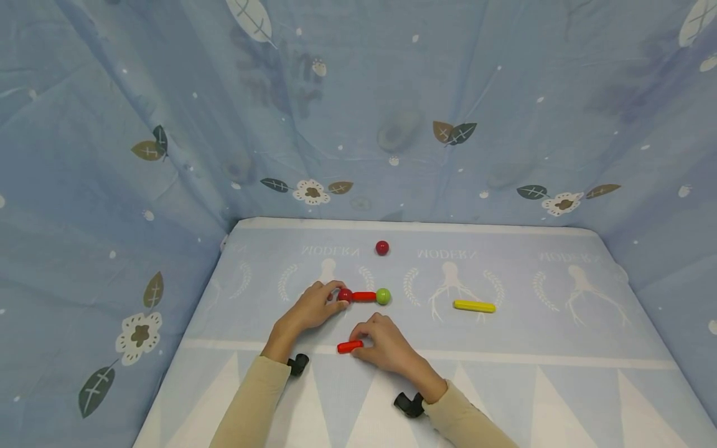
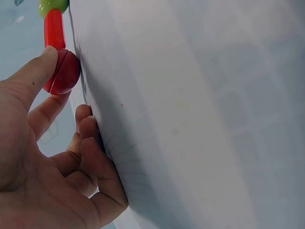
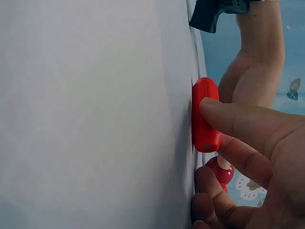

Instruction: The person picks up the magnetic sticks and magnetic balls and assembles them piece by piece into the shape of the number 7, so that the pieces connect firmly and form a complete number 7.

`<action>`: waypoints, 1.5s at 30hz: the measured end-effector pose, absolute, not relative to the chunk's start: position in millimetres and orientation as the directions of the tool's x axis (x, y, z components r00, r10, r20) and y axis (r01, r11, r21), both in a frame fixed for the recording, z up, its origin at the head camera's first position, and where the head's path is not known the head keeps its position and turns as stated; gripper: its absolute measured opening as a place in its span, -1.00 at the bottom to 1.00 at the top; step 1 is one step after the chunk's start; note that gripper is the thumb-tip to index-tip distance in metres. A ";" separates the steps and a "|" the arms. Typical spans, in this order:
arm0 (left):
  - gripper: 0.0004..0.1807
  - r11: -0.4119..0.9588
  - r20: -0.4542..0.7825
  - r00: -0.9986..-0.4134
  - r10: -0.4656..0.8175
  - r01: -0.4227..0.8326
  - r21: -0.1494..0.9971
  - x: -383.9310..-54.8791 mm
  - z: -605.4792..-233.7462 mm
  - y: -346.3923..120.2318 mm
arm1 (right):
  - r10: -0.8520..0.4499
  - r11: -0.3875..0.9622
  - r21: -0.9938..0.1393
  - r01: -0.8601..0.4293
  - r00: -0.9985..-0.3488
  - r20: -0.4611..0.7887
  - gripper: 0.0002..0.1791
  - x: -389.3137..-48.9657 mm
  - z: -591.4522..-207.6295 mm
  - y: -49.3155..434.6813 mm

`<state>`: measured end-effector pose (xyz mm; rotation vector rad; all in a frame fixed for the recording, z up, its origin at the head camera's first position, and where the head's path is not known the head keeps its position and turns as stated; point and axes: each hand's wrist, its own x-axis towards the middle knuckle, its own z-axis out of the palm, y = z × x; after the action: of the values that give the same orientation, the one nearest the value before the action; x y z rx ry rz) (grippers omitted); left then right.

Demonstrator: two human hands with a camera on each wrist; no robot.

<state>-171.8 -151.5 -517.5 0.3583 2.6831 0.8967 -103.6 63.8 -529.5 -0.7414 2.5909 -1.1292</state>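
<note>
My left hand (image 1: 311, 307) pinches a dark red ball (image 1: 345, 295) between thumb and fingers. A red rod (image 1: 365, 297) reaches from that ball to a green ball (image 1: 383, 296), the three in one line on the table. In the left wrist view a groove runs across the red ball (image 2: 66, 74), and the thumb lies against it near the rod's end. Nearer the front, my right hand (image 1: 386, 345) pinches a second red rod (image 1: 350, 346) by its right end. In the right wrist view this rod (image 3: 206, 117) shows a small grey spot on its end face.
Another dark red ball (image 1: 382, 247) lies near the table's back edge. To the right is a yellow rod (image 1: 474, 306). A printed cloth (image 1: 560, 336) covers the table, and blue curtains (image 1: 358, 124) stand behind and at the sides. Black camera mounts (image 1: 409, 404) sit at both wrists.
</note>
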 end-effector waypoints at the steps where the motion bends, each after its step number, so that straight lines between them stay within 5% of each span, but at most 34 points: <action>1: -0.58 0.775 -0.191 -0.927 0.322 0.142 0.616 -171.7 -517.6 -151.5 | -0.528 0.580 -0.732 -0.358 -0.849 -0.003 -0.85 -103.7 -529.7 63.7; 18: -0.58 0.781 -0.200 -0.927 0.319 0.137 0.610 -171.9 -517.5 -151.7 | -0.522 0.554 -0.754 -0.353 -0.853 0.015 -0.82 -102.5 -525.3 72.3; 45: -0.60 0.785 -0.222 -0.926 0.305 0.113 0.609 -171.2 -517.7 -151.7 | -0.245 0.583 -0.785 -0.211 -0.966 0.079 -0.78 -96.3 -507.0 168.5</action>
<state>-171.2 -151.7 -517.7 0.3213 2.6678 0.8815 -96.3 168.5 -507.0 -0.3979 2.7607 -1.3610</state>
